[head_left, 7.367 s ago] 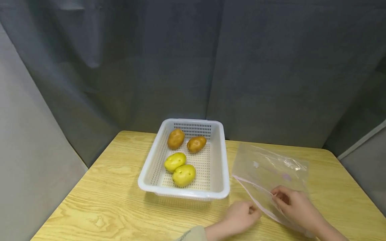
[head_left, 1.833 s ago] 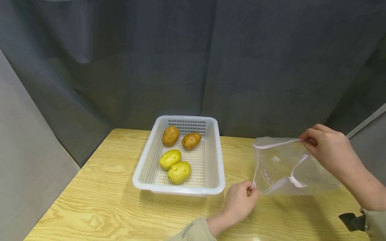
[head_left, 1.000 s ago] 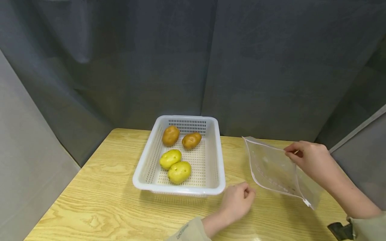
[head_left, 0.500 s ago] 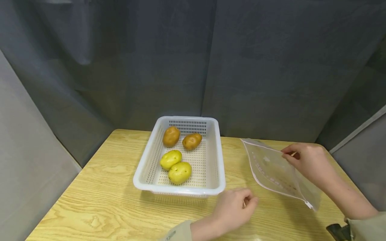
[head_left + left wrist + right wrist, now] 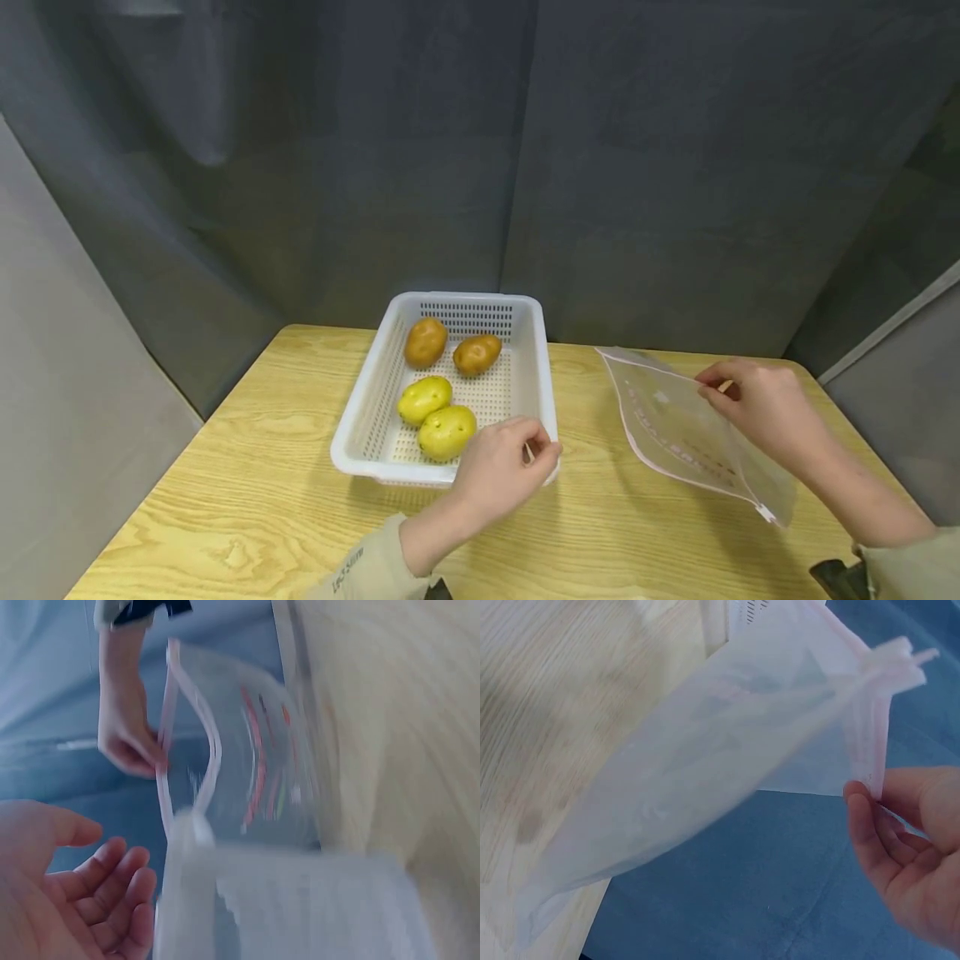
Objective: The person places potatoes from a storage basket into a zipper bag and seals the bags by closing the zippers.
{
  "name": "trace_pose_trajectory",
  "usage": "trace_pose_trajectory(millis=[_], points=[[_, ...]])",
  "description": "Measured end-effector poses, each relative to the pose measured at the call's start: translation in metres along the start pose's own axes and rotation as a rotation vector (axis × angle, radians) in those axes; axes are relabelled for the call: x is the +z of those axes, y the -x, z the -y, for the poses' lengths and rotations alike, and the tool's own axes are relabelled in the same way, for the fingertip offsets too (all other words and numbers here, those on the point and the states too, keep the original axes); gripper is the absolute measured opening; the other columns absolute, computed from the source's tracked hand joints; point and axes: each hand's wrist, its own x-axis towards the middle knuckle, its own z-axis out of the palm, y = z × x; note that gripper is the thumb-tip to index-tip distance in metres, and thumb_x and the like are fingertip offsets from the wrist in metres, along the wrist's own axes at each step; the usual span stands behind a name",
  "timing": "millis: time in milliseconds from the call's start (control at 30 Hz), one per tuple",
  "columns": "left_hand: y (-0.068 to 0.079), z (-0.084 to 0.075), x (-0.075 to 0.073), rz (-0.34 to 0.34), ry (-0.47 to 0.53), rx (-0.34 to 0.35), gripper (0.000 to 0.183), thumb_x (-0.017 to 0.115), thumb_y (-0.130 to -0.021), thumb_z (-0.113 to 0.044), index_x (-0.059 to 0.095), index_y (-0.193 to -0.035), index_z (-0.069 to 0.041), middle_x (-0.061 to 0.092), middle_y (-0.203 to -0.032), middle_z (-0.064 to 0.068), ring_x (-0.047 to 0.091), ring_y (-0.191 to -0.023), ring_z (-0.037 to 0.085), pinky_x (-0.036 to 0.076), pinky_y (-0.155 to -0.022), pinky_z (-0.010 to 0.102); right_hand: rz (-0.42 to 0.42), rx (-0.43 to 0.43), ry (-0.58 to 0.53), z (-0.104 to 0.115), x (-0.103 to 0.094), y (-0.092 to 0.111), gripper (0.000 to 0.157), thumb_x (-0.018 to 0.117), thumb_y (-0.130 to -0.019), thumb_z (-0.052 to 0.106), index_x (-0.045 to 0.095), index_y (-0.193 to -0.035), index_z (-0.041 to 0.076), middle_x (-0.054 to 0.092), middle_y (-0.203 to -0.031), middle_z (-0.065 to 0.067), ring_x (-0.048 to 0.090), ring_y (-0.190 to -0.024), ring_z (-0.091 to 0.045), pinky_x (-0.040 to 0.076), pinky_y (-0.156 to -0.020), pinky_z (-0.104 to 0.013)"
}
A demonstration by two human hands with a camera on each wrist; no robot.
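My right hand (image 5: 765,408) pinches the pink-edged rim of a clear slider zip bag (image 5: 675,429), holding it up with its mouth spread. The right wrist view shows the thumb and fingertips on the rim of the bag (image 5: 705,757). My left hand (image 5: 495,467) hovers at the front right corner of a white perforated basket (image 5: 386,469). Its fingers curl loosely around nothing in the left wrist view. Inside the basket lie two brown potatoes (image 5: 426,342) and two yellow, dimpled, potato-like pieces (image 5: 447,433). The left hand partly hides the basket's front rim.
A wooden table (image 5: 225,467) carries the basket, with bare surface to its left and between it and the bag. A dark cloth (image 5: 375,167) hangs behind the far edge. Grey panels (image 5: 75,375) stand on both sides.
My left hand let go of the bag's edge and moved left to the basket's corner. My right hand raised the bag off the table, later lowering it slightly; its mouth has widened. The basket's contents are unchanged.
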Motion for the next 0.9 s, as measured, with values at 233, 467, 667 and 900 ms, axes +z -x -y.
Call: trace_pose_trajectory(millis=[233,467,667,900], points=[[-0.007,0.031,-0.03,0.0,-0.13,-0.173,0.015,0.058,-0.082,-0.029,0.058,-0.069,-0.022,0.056,-0.065,-0.011,0.045,-0.052,0.002,0.035,-0.046,0.018,-0.009,-0.018,0.007,0.0,0.0,0.001,0.008,0.073,-0.068,0.004,0.068,-0.074,0.007,0.063,-0.07,-0.004,0.054,-0.051,-0.008,0.04,-0.044,-0.021],[-0.011,0.054,-0.045,0.043,-0.194,-0.243,0.012,0.06,-0.08,-0.027,0.06,-0.071,-0.02,0.057,-0.065,-0.01,0.045,-0.052,0.006,0.035,-0.044,0.021,0.018,-0.006,0.009,0.0,-0.001,0.002,0.008,0.073,-0.069,0.004,0.068,-0.074,0.005,0.062,-0.067,-0.003,0.052,-0.05,-0.007,0.039,-0.044,-0.02],[-0.017,0.071,-0.05,0.1,-0.24,-0.269,0.009,0.065,-0.078,-0.025,0.064,-0.08,-0.016,0.063,-0.078,-0.004,0.056,-0.069,0.012,0.043,-0.057,0.027,0.025,0.001,0.009,0.0,-0.001,0.002,0.007,0.073,-0.069,0.005,0.068,-0.075,0.005,0.061,-0.066,-0.002,0.052,-0.05,-0.006,0.039,-0.044,-0.02],[-0.021,0.086,-0.055,0.222,-0.273,-0.288,0.03,0.07,-0.074,-0.029,0.065,-0.098,-0.012,0.064,-0.091,0.002,0.059,-0.082,0.019,0.047,-0.067,0.034,0.026,0.0,0.007,0.0,-0.002,0.001,0.007,0.073,-0.069,0.005,0.069,-0.075,0.005,0.063,-0.068,-0.004,0.055,-0.051,-0.008,0.04,-0.044,-0.02]])
